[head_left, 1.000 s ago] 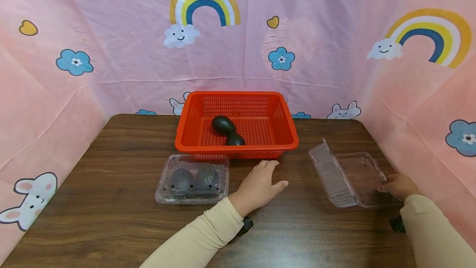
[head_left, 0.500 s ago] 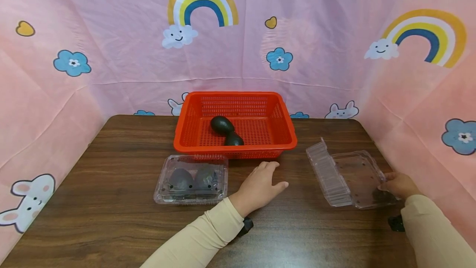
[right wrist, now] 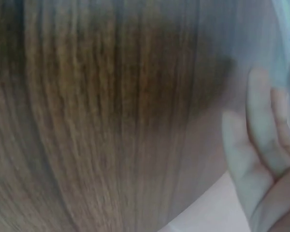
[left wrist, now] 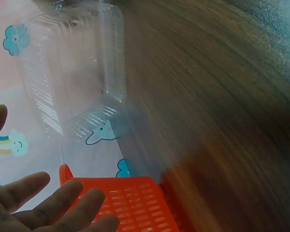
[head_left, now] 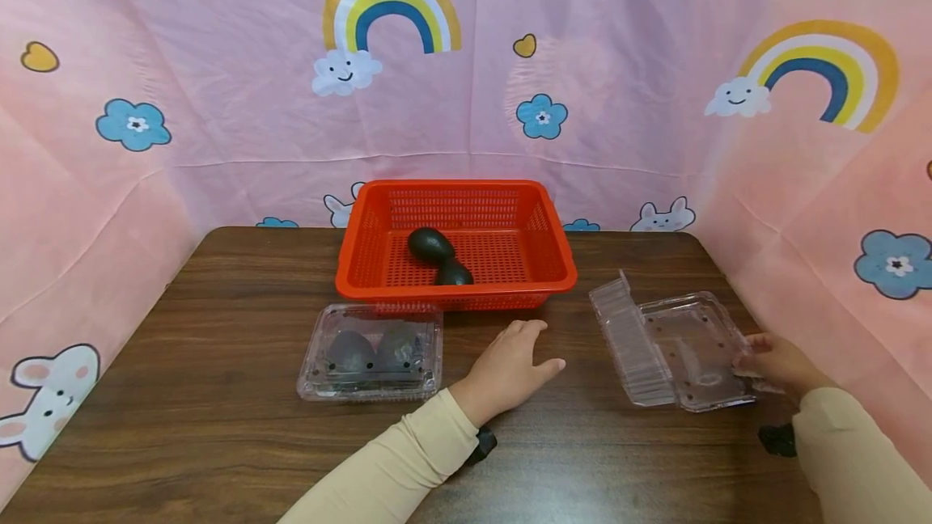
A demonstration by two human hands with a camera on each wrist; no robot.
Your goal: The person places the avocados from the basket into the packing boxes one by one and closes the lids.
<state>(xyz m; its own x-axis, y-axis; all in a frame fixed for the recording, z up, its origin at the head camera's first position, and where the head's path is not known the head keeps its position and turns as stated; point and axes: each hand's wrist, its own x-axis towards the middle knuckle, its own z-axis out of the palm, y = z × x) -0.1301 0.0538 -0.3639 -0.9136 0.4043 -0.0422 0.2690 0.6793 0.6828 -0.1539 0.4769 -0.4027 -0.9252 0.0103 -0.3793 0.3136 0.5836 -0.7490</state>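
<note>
My right hand [head_left: 777, 364] pinches the right edge of a clear plastic clamshell [head_left: 702, 350], its thumb over the rim. The clamshell stands open, its ribbed part on the left, and no fruit shows inside. In the left wrist view the same clamshell [left wrist: 77, 72] appears at the upper left. My left hand [head_left: 507, 366] holds nothing, its fingers spread and relaxed, in front of the red basket [head_left: 466, 291]. The right wrist view shows the right hand's fingers [right wrist: 261, 125] fairly straight, with clear plastic at the frame's edge.
Two dark avocados [head_left: 431, 246] lie in the red basket. Left of my left hand, a closed clamshell [head_left: 370, 352] holds two more dark avocados. The brown wooden table [head_left: 204, 395] is backed by pink printed cloth [head_left: 255, 120] on three sides.
The open clamshell has shifted slightly left and its base has tilted in my right hand. The head view has turned a little to the right. My left hand keeps its pose.
</note>
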